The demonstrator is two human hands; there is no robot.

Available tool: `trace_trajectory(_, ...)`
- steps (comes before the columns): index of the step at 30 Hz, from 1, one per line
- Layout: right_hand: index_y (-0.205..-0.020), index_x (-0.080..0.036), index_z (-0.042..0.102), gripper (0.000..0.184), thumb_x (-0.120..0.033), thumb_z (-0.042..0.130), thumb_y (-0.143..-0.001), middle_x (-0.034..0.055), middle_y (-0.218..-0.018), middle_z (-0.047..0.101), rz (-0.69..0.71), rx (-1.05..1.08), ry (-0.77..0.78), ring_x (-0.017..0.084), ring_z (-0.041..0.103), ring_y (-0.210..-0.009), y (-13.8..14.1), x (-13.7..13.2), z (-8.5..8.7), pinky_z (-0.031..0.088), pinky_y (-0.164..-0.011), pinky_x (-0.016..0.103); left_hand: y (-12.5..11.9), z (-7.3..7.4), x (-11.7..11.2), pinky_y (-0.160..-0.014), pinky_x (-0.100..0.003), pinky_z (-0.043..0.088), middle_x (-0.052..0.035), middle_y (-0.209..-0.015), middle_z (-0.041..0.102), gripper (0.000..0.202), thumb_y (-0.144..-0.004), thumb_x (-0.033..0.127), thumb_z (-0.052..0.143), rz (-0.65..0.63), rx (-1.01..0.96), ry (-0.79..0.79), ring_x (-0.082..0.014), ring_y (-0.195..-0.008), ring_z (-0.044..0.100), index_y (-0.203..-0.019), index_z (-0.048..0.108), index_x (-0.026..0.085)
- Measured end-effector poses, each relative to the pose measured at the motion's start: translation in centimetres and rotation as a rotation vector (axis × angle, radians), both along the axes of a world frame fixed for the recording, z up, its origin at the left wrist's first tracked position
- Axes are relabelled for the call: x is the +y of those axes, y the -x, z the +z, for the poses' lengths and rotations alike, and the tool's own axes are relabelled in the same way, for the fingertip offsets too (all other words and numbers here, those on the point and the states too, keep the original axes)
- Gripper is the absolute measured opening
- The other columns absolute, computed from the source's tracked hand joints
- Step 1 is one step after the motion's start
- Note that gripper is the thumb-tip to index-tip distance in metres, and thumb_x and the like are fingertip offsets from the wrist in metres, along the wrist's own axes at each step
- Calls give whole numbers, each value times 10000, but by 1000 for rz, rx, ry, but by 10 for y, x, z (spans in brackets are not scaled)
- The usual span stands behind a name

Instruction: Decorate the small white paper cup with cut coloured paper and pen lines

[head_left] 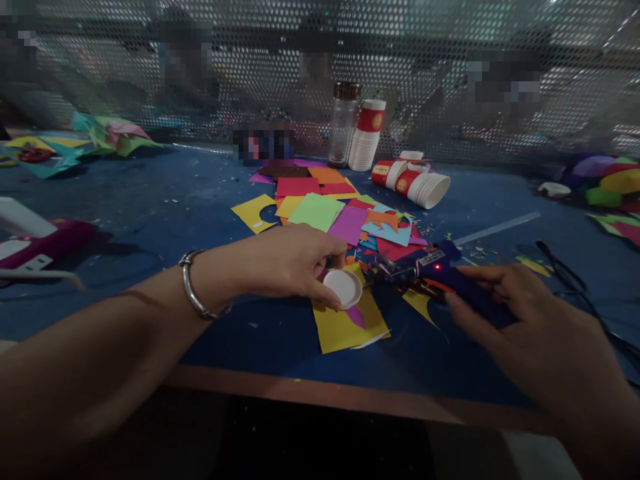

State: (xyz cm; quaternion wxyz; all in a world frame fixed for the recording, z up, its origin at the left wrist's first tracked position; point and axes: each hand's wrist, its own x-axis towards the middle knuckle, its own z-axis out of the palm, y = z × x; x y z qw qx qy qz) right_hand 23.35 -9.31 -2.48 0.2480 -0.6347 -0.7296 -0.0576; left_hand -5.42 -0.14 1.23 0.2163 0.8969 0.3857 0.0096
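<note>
My left hand (295, 263), a silver bangle on its wrist, pinches the rim of a white paper cup bottom (343, 289) between thumb and fingers. The rest of the cup, if any, cannot be made out. Below it lies a yellow paper sheet (330, 333) with a purple paper piece (356, 317) against it. My right hand (520, 313) is wrapped round a dark blue glue gun (475, 293) with a lit red light. A clear glue stick (497, 229) rises from its back. Its dark nozzle points left, close to the cup bottom.
Coloured paper sheets (315, 212) and scraps lie behind my hands. Farther back stand a glass bottle (343, 127) and stacked paper cups (367, 137); another stack (410, 183) lies sideways. A black cable (590, 313) runs at right, a purple device (55, 250) at left. Perforated metal (425, 73) closes the back.
</note>
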Motion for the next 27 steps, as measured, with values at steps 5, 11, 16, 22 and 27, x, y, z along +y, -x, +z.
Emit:
trace_trajectory(5,-1019,-304,589,293,-566,521,-906,90,-945,778,-1,20,41,372,764,-786,3,7,7,557,-572,447,-2,4,-3,-548,-276,266,36,-722,656,357,-764,500,790,27,18,17,-141,-612,551,-913,633,217)
trace_trajectory(11,-996,-298,608,278,-554,548,-906,69,-929,785,51,51,73,332,763,-780,1,17,9,560,-623,419,-5,4,-2,-548,-283,263,29,-737,654,326,-767,465,791,28,19,29,-144,-612,542,-890,624,213)
trace_trajectory(16,-1000,-273,622,313,-565,556,-908,72,-901,791,82,36,86,301,753,-737,2,29,13,532,-592,374,-4,2,-2,-547,-285,262,17,-779,663,308,-774,446,798,21,11,24,-147,-638,548,-869,621,213)
trace_trajectory(22,-978,-266,640,304,-554,581,-904,56,-856,792,126,31,121,219,666,-523,2,42,17,457,-480,321,-5,3,-5,-588,-288,282,-6,-874,692,277,-787,421,809,10,8,-6,-172,-727,590,-888,652,216)
trace_trajectory(27,-980,-261,644,305,-548,601,-888,39,-819,784,142,33,154,189,625,-457,4,51,18,433,-456,305,-6,1,-5,-583,-291,291,-15,-868,692,270,-787,426,806,5,20,0,-186,-742,604,-882,667,216)
